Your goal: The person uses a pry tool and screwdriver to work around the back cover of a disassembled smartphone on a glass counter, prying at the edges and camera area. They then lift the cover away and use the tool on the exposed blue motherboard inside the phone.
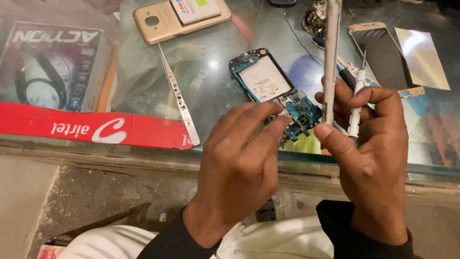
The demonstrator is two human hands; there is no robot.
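The phone frame (274, 91), stripped to its blue circuit board and a white panel, lies flat on the glass counter (215, 86), its near end under the fingertips of the left hand (239, 168). That hand is curled, fingers pressed on the board's lower edge, pinning rather than lifting it. The right hand (371, 158) is closed around two tools at once: a long pale tool (330, 57) standing upright and a small white screwdriver (355, 103) tucked beside it.

The frame looks light and thin, stiff along its length yet probably fragile: bare components and connectors sit exposed on the board. It seems best held by its long plastic edges, away from the panel and the chips. On glass it may slide, so a steadying finger helps.

Counted: one open frame; one gold back cover (165, 21) with one battery (194, 9) on it; one pair of tweezers (179, 103); one gold screen panel (381, 50); one shiny sheet (421, 57); one boxed item (50, 62) under the glass; one red strip (91, 127) along the edge.
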